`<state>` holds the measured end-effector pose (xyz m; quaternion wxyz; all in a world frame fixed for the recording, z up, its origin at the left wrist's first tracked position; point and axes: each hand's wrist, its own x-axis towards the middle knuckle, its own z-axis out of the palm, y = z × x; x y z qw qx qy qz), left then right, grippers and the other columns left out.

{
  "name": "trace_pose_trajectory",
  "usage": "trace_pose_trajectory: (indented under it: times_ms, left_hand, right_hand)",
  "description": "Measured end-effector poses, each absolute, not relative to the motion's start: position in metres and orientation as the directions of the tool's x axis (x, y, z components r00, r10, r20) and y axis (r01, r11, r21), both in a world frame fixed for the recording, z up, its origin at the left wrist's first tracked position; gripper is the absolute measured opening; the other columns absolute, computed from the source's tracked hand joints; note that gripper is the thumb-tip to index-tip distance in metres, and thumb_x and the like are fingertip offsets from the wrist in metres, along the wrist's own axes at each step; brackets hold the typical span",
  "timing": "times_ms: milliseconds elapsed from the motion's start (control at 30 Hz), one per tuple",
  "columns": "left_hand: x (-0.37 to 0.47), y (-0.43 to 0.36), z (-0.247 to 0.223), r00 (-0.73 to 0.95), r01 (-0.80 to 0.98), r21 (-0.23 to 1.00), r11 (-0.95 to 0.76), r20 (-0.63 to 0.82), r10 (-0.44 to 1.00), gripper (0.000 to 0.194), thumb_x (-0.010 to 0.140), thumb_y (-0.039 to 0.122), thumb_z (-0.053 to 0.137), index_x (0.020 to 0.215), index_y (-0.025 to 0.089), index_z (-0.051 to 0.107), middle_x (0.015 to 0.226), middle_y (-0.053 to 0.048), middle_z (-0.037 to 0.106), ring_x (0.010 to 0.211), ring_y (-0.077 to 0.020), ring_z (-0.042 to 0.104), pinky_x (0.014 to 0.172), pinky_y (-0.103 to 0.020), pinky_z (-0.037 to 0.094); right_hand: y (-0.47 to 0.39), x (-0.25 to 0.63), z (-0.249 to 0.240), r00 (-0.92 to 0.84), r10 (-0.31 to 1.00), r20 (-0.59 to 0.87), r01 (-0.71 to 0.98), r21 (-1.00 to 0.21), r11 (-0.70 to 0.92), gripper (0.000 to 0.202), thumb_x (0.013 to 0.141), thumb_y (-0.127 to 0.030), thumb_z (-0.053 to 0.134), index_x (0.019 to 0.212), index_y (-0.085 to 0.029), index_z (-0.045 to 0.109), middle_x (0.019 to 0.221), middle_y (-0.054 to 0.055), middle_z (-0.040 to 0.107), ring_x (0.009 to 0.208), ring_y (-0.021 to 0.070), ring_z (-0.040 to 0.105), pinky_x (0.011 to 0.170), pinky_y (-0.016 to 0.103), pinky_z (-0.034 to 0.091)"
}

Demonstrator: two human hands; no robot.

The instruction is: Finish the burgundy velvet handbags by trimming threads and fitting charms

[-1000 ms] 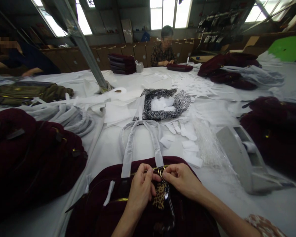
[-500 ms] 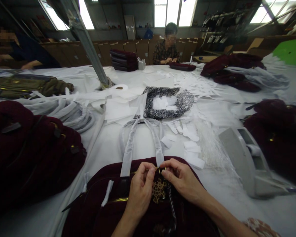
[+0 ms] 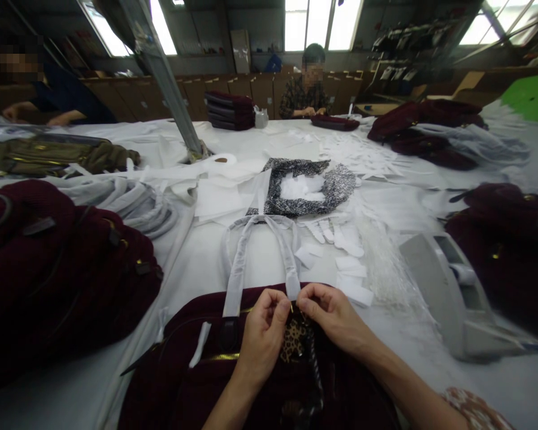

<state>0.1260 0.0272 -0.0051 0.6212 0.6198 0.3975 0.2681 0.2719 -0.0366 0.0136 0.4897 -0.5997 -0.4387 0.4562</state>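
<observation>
A dark maroon handbag [image 3: 183,382] lies in front of me, its handles [image 3: 235,286] wrapped in white material. Both my hands meet at the base of the right-hand handle, around small gold-coloured hardware. My left hand [image 3: 264,334] is closed in a pinch; what sits between its fingertips is hidden. With thumb and forefinger together, my right hand [image 3: 334,316] pinches at the gold clasp of a bag charm. Below the fingers hangs the leopard-print charm [image 3: 293,340] with a black-and-white cord [image 3: 314,373]. A gold zip [image 3: 226,356] runs across the bag's front.
Maroon bags are heaped at the left [image 3: 63,286] and right [image 3: 497,239]. A grey tape dispenser [image 3: 434,292] stands to the right. Beyond the bag are patterned fabric [image 3: 280,203] and white scraps [image 3: 352,280]. A metal post [image 3: 165,77] rises from the table. Two people work across it.
The view has shifted slightly, so the scene sits a little further right. My fingertips have drawn slightly apart and cover more of the gold hardware. The bag stays in place.
</observation>
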Motion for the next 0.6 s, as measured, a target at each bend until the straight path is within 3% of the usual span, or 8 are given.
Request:
trace_pose_trajectory:
  times_ms: [167,267,333,433,600]
  left_hand:
    - [0.123,0.026,-0.003,0.645,0.394,0.903,-0.172,-0.138,0.751,0.019,0.071,0.030,0.064,0.088,0.022,0.059,0.076,0.001,0.055,0.059,-0.0107,0.043,0.054,-0.022,0.034]
    - [0.121,0.025,-0.004,0.671,0.417,0.904,-0.096,-0.234,0.704,0.022,0.070,0.027,0.063,0.090,0.022,0.059,0.069,0.003,0.054,0.056,-0.0106,0.042,0.052,-0.021,0.033]
    - [0.121,0.026,-0.006,0.695,0.404,0.915,-0.014,-0.296,0.655,0.013,0.070,0.027,0.062,0.081,0.020,0.060,0.060,0.004,0.051,0.054,-0.0104,0.042,0.050,-0.021,0.032]
    - [0.120,0.029,-0.010,0.670,0.386,0.921,0.043,-0.312,0.673,0.014,0.072,0.032,0.059,0.070,0.017,0.059,0.059,0.003,0.053,0.054,-0.0110,0.045,0.051,-0.021,0.033]
    - [0.122,0.032,-0.016,0.516,0.484,0.875,-0.005,-0.281,0.809,0.022,0.074,0.038,0.056,0.080,0.019,0.064,0.055,0.002,0.052,0.052,-0.0122,0.045,0.049,-0.022,0.031]
  right_hand:
    - [-0.040,0.278,0.008,0.267,0.950,-0.165,-0.111,-0.984,-0.139,0.026,0.084,-0.041,0.052,0.078,-0.016,0.054,0.073,0.000,0.058,0.060,0.0092,0.045,0.057,0.021,0.036]
    - [-0.042,0.279,0.004,0.301,0.936,-0.182,-0.164,-0.977,-0.137,0.026,0.083,-0.042,0.054,0.076,-0.016,0.053,0.068,0.000,0.058,0.057,0.0084,0.044,0.055,0.021,0.035]
    - [-0.042,0.279,0.003,0.320,0.926,-0.201,-0.176,-0.973,-0.151,0.027,0.082,-0.042,0.056,0.077,-0.016,0.055,0.064,-0.002,0.055,0.053,0.0074,0.042,0.052,0.020,0.033]
    - [-0.044,0.278,0.006,0.337,0.911,-0.238,-0.128,-0.970,-0.206,0.027,0.080,-0.042,0.057,0.078,-0.015,0.058,0.061,-0.002,0.053,0.051,0.0071,0.041,0.049,0.020,0.032]
    - [-0.048,0.278,0.014,0.322,0.911,-0.259,0.095,-0.948,-0.303,0.023,0.078,-0.037,0.057,0.076,-0.015,0.065,0.065,0.001,0.061,0.059,0.0117,0.052,0.054,0.022,0.038]
